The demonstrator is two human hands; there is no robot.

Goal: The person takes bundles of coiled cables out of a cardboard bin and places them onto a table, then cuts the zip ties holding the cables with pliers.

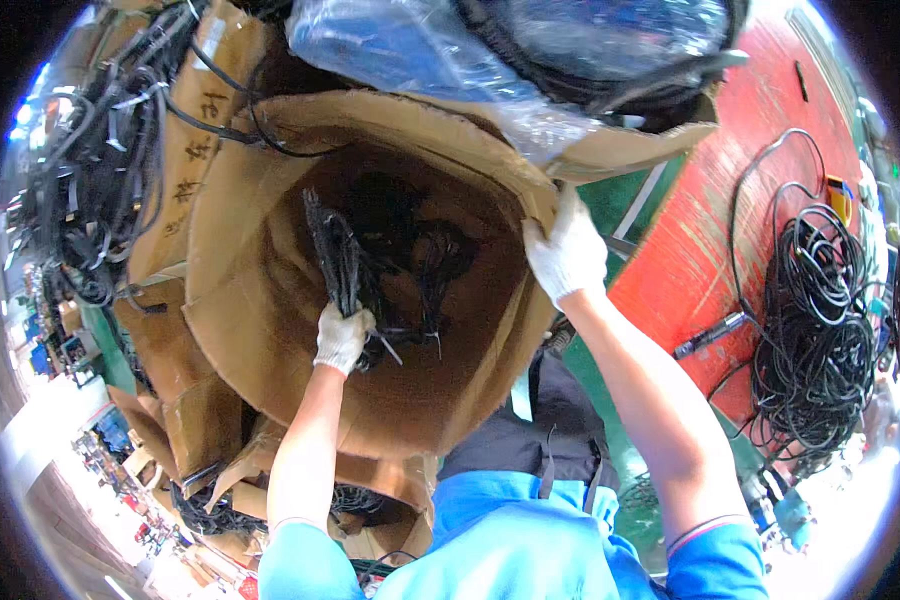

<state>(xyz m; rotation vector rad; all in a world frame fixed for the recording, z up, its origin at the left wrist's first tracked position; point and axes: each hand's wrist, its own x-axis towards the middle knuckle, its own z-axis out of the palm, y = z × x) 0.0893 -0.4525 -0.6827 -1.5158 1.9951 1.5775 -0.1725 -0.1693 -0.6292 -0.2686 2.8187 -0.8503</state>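
Inside a deep cardboard box (270, 340) with a rounded mouth, my left hand (342, 340) in a white knit glove is closed around a bundle of black cables (338, 250). The bundle stands up past the fist, with a pale tie end showing beside it. More dark cable bundles (440, 260) lie deeper in the box, dim and hard to make out. My right hand (570, 250), also gloved in white, grips the box's right rim, fingers over the edge.
At right, a heap of black cables (815, 340) lies on a red board (695, 210), near a black cylindrical tool (710, 335). Behind stands another box holding clear plastic wrap (390, 40) and black coiled cable. Cable bundles (100, 190) hang over a carton at left.
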